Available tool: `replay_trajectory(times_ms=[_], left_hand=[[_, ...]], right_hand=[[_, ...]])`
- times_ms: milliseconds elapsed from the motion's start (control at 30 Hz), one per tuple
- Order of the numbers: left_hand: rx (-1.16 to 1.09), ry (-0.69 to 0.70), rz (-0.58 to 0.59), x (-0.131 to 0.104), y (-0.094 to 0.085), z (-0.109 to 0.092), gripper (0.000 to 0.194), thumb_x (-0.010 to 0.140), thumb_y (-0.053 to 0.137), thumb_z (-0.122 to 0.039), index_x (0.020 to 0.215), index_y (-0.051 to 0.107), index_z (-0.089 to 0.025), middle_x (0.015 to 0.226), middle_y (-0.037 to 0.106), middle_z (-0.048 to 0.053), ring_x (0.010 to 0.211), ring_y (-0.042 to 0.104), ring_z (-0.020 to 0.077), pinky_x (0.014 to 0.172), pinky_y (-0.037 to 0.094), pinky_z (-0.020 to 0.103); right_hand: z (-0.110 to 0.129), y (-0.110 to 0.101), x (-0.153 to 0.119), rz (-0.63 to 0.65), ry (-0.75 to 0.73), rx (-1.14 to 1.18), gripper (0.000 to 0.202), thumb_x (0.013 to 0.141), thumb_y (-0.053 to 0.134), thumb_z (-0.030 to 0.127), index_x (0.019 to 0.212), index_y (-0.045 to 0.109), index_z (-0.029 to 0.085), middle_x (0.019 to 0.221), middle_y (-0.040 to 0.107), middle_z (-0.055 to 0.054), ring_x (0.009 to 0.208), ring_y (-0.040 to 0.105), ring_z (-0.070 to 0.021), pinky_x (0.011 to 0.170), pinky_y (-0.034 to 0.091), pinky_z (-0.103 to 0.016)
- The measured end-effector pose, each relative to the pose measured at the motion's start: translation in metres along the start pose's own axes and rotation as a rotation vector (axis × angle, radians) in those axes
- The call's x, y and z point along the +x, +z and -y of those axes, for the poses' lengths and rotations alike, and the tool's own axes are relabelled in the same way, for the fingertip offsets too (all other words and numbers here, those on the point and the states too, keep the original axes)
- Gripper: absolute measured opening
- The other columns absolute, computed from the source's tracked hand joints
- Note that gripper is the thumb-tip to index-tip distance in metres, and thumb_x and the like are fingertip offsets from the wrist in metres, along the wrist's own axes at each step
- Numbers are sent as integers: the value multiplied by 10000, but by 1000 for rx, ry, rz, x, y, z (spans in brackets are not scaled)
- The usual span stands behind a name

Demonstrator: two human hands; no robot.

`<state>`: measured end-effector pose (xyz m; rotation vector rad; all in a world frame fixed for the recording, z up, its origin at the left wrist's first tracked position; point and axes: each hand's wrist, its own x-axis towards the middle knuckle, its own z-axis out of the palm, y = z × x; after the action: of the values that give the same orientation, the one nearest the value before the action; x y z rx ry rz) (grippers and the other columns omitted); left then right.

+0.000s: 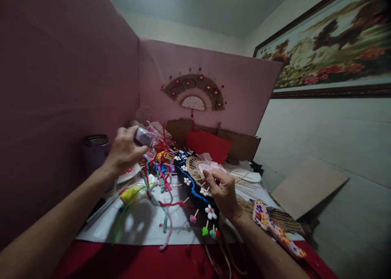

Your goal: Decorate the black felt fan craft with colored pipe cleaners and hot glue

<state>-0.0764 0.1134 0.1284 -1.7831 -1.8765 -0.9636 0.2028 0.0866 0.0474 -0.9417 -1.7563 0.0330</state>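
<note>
My left hand [124, 148] is raised over the left of the table, its fingers closed on a small lavender, rounded, shiny thing [142, 137] whose kind I cannot make out. A black decorated fan [195, 191] lies below, with white clay flowers, a wavy blue line and sticks tipped with coloured lumps. My right hand [224, 190] rests over the fan's right side, thumb and fingers pinched together beside its pale pink centre [209, 165]. Whatever is between those fingertips is hidden.
Tangled fuzzy coloured stems [165, 203] and a yellow packet [129, 194] lie left of the fan. A purple flask [95, 152] stands behind my left arm. Scissors [226, 250], a flowered strip [276, 230] and corrugated cardboard [287, 218] are at right. Red paper [208, 146] leans behind.
</note>
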Motion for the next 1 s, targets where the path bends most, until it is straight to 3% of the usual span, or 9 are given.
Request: replay_trajectory(times_ms=[67,133,367,733,867,1000], left_hand=[[64,-33,168,-1,14,1,574,697,576,-341,1216,480,-113,1090,549,155,976,595,317,788,479,361],[108,-57,266,-1,26,7,556,686,566,-375,1167,510,-101,1071,563,193,913,620,355,711,489,396],[222,-98,472,1,53,27,433,640,579,-323,1029,633,-140,1076,586,234,904,632,401,673,483,412],[243,-53,451,0,65,26,442,714,510,-311,1123,578,-154,1125,528,228,989,574,402,726,468,470],[206,-53,424,-4,63,27,462,695,543,-347,1109,573,-145,1075,538,209,953,593,404,719,476,448],[148,-108,314,-8,50,20,619,734,518,-452,1243,458,-104,1076,493,206,923,604,373,724,486,417]], right_hand=[[0,0,0,1,-20,-14,425,927,465,341,560,593,168,528,476,9,532,428,-123,548,303,-258],[0,0,0,2,-35,-20,418,927,465,335,564,588,168,534,474,8,536,424,-125,552,301,-261],[0,-1,0,-27,-68,-53,402,924,471,309,562,580,172,523,459,15,527,410,-123,556,299,-261],[0,-4,1,-28,-43,-46,398,917,483,314,549,545,177,520,432,21,519,387,-117,549,294,-262],[0,-4,1,-33,-41,-45,395,915,487,319,551,549,179,513,417,26,511,382,-116,541,296,-259],[0,-4,1,-31,-55,-48,391,917,486,303,555,553,173,519,440,19,515,393,-116,550,293,-262]])
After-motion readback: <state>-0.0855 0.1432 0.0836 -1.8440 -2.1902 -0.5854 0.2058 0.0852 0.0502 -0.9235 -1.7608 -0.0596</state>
